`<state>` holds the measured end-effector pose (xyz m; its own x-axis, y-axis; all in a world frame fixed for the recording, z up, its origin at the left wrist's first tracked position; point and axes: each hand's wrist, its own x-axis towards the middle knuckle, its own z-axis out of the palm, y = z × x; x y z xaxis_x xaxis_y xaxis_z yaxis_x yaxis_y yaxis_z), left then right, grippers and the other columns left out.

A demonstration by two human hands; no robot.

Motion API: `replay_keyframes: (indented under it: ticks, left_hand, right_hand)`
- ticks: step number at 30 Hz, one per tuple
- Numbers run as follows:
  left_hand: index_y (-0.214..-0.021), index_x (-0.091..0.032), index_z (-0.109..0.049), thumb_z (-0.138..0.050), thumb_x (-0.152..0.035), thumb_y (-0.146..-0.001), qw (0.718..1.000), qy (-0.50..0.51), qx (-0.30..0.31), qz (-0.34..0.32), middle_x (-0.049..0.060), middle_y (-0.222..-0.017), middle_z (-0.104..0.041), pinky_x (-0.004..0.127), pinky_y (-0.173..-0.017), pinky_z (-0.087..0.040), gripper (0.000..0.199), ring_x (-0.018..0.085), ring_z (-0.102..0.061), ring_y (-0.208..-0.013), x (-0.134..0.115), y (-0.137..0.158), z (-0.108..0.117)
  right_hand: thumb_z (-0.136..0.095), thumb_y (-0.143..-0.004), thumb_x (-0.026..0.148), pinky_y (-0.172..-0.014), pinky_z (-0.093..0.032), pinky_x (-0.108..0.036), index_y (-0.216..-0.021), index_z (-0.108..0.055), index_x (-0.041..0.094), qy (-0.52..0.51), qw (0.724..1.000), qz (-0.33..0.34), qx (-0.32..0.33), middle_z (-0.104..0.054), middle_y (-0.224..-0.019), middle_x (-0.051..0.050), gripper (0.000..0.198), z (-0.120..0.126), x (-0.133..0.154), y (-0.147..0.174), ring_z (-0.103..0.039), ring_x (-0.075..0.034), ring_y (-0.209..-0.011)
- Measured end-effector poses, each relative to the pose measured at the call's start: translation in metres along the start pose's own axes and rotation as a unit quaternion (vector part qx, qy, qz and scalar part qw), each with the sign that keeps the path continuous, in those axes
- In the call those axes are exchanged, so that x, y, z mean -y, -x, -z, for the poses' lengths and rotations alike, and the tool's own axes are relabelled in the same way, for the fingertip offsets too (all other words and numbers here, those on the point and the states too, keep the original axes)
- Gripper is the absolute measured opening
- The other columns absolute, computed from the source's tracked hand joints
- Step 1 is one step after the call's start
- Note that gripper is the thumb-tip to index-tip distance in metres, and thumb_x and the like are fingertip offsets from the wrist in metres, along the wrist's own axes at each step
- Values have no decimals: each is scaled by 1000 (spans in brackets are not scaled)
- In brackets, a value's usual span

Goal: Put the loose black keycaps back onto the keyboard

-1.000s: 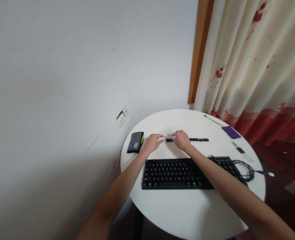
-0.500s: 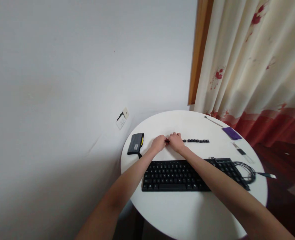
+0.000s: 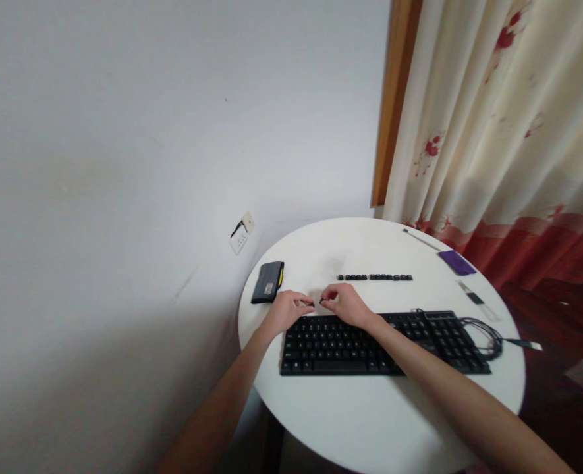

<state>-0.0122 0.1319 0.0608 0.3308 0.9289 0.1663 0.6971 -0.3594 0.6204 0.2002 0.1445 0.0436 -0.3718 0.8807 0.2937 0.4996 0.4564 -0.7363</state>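
My left hand (image 3: pixel 287 311) pinches a small black keycap (image 3: pixel 311 305) between thumb and fingertips, just above the top left of the black keyboard (image 3: pixel 343 366). Facing it, my right hand (image 3: pixel 344 304) is closed in a pinch on another small dark keycap (image 3: pixel 322 300), over the keyboard's back edge. The fingertips of the two hands are a short gap apart. Behind my right hand, a row of black keycaps (image 3: pixel 377 277) lies in a line on the white table. My right forearm hides part of the keyboard.
The round white table (image 3: pixel 331 411) stands against the wall. A grey pouch (image 3: pixel 267 282) lies at its left. On the right are a coiled cable (image 3: pixel 489 342), a purple cloth (image 3: pixel 456 263), a thin brush (image 3: pixel 422 239) and a wire tool with a black handle (image 3: pixel 475 298).
Both hands have drawn back from the left end of the keycap row toward the keyboard and moved apart, each with a keycap. The row's left end is now uncovered.
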Motion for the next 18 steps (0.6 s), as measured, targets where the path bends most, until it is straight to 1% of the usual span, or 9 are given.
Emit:
replay_keyframes:
  ticks: [3,6,10,18]
  left_hand:
    - [-92,-23,-78,-73,-32,-76,1000,9,5,-6,3,-87,-77,29,-78,-47,19,19,-64,-80,3,10,-4]
    - [-93,-23,-78,-72,-33,-77,1000,19,17,-10,3,-91,-77,30,-80,-46,20,20,-64,-85,9,14,-6]
    - [-92,-23,-78,-72,-35,-78,998,42,30,-21,3,-93,-77,30,-82,-45,19,21,-65,-88,12,18,-7]
    - [-89,-24,-78,-72,-32,-80,998,44,19,-52,3,-91,-77,33,-86,-41,14,20,-66,-86,8,19,-13]
  right_hand:
    - [-65,-76,19,-67,-42,-24,-72,-70,17,-77,997,-20,19,-68,-70,-1,6,-12,-3,10,-58,-13,-67]
    - [-65,-74,19,-66,-43,-23,-70,-70,16,-103,994,-25,29,-67,-68,0,7,-19,-4,13,-57,-13,-64]
    - [-64,-74,18,-68,-44,-24,-71,-70,17,-102,994,-21,35,-67,-68,0,7,-22,-5,15,-57,-13,-65]
    - [-63,-77,16,-70,-44,-24,-77,-73,17,-90,995,3,43,-70,-73,-1,10,-22,-5,17,-60,-14,-69]
